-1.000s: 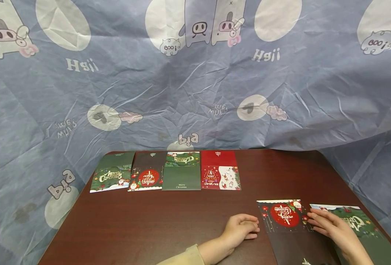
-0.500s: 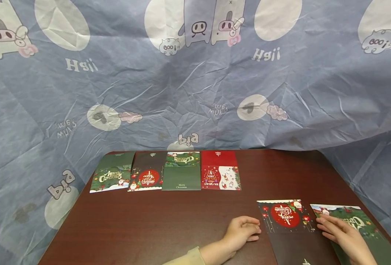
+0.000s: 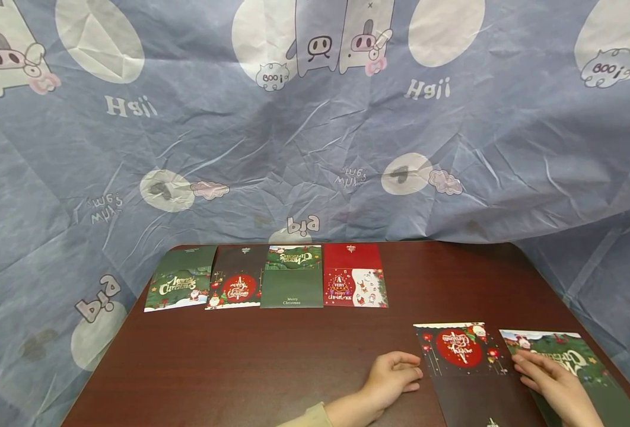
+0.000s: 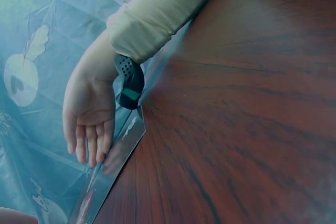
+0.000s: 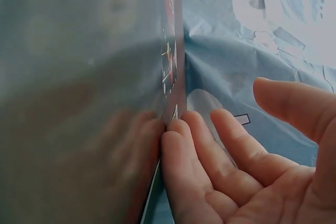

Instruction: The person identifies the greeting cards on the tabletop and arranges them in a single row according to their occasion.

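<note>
A black Christmas card [image 3: 480,391] with a red circle lies unfolded near the table's right front, its print upside down. Just off its left edge, my left hand [image 3: 384,382] rests with relaxed, slightly bent fingers and holds nothing. At the other side is my right hand [image 3: 555,385], over the gap between the black card and a green Christmas card [image 3: 592,362], partly covering the green one. The right wrist view shows the fingers [image 5: 205,156] of this hand extended, their tips at a glossy dark surface that mirrors them. Whether they press on it I cannot tell.
Along the table's far edge lie several unfolded cards: a green card [image 3: 181,279], a black card [image 3: 235,279], another green card [image 3: 292,287] and a red card [image 3: 355,276]. Behind the brown table [image 3: 240,367] hangs a blue patterned cloth [image 3: 272,142].
My right hand has slid rightward, off the black card's right edge and towards the green card. My left hand has shifted slightly right and nearer me. The cards have stayed in place.
</note>
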`<state>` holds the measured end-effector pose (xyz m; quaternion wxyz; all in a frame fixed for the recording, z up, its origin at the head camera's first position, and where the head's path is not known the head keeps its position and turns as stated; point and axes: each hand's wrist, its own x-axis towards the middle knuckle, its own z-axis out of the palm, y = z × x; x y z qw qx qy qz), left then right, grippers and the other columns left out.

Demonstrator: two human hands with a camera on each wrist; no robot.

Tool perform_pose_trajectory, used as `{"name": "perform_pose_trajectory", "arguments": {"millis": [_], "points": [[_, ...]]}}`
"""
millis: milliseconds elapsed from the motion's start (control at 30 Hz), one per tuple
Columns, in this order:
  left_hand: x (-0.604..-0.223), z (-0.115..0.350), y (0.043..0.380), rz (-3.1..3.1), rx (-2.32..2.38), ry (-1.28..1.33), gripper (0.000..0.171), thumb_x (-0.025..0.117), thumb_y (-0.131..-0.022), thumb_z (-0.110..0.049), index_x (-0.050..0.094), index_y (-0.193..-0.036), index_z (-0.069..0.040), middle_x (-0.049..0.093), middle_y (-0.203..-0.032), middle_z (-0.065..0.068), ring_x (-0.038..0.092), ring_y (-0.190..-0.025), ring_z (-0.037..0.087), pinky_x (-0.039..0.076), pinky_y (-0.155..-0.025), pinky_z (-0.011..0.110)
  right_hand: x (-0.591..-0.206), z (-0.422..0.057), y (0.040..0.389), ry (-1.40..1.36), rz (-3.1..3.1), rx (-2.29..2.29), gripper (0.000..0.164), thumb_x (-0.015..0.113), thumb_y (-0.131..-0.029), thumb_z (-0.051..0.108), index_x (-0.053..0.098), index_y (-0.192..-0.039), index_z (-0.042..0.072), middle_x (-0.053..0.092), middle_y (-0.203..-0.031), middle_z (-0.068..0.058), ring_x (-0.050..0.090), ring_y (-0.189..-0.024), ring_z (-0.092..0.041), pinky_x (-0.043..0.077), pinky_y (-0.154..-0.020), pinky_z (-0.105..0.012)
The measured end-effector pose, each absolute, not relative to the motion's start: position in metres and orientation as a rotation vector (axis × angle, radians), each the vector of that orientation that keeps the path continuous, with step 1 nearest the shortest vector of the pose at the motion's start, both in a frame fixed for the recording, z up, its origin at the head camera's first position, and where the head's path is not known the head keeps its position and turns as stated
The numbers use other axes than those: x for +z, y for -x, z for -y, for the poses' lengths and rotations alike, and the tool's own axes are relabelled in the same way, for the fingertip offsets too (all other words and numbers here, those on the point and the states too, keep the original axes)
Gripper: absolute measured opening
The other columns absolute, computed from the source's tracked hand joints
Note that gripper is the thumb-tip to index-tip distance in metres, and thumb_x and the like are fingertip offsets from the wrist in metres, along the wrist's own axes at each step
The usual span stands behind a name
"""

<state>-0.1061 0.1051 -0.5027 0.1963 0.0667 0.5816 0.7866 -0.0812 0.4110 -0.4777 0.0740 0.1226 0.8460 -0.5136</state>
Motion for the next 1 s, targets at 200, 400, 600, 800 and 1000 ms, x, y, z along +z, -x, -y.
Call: {"name": "perform_pose_trajectory", "arguments": {"millis": [200, 400, 600, 800, 1000], "points": [[-0.502, -0.111, 0.104, -1.617, 2.192, -0.173, 0.021, 0.061, -0.081, 0.002, 0.063, -0.101, 0.008, 0.068, -0.090, 0.013, 0.065, -0.084, 0.019, 0.055, -0.071, 0.032, -0.469, -0.405, 0.081, -0.476, -2.532, -1.452, 0.075, 0.047, -0.097, 0.043, 0.029, -0.137, -0.016, 0.057, -0.122, -0.017, 0.053, -0.079, 0.014, 0.053, -0.076, -0.024], [-0.501, -0.117, 0.104, -1.609, 2.182, -0.159, 0.020, 0.061, -0.081, 0.003, 0.063, -0.100, 0.007, 0.067, -0.089, 0.011, 0.065, -0.085, 0.022, 0.055, -0.071, 0.032, -0.469, -0.397, 0.079, -0.434, -2.617, -1.453, 0.066, 0.050, -0.097, 0.035, 0.035, -0.132, -0.020, 0.060, -0.113, -0.008, 0.052, -0.080, 0.014, 0.052, -0.074, -0.021], [-0.501, -0.119, 0.104, -1.599, 2.178, -0.157, 0.020, 0.061, -0.081, 0.003, 0.063, -0.101, 0.007, 0.068, -0.088, 0.011, 0.065, -0.085, 0.021, 0.055, -0.072, 0.033, -0.467, -0.393, 0.080, -0.452, -2.531, -1.493, 0.068, 0.048, -0.098, 0.035, 0.030, -0.135, -0.019, 0.056, -0.122, -0.023, 0.055, -0.081, 0.011, 0.052, -0.078, -0.024], [-0.499, -0.119, 0.104, -1.597, 2.170, -0.158, 0.020, 0.060, -0.082, 0.003, 0.062, -0.102, 0.007, 0.067, -0.090, 0.013, 0.065, -0.087, 0.023, 0.055, -0.073, 0.033, -0.472, -0.398, 0.079, -0.380, -2.476, -1.626, 0.057, 0.046, -0.100, 0.031, 0.037, -0.134, -0.014, 0.063, -0.111, -0.003, 0.058, -0.084, 0.008, 0.052, -0.077, -0.024], [-0.501, -0.120, 0.103, -1.602, 2.183, -0.159, 0.022, 0.061, -0.081, 0.003, 0.063, -0.102, 0.008, 0.067, -0.091, 0.012, 0.065, -0.087, 0.021, 0.055, -0.072, 0.032, -0.483, -0.407, 0.075, -0.222, -2.270, -1.980, 0.014, 0.044, -0.101, 0.015, 0.053, -0.112, 0.014, 0.063, -0.098, 0.020, 0.062, -0.089, 0.002, 0.053, -0.075, -0.023]]}}
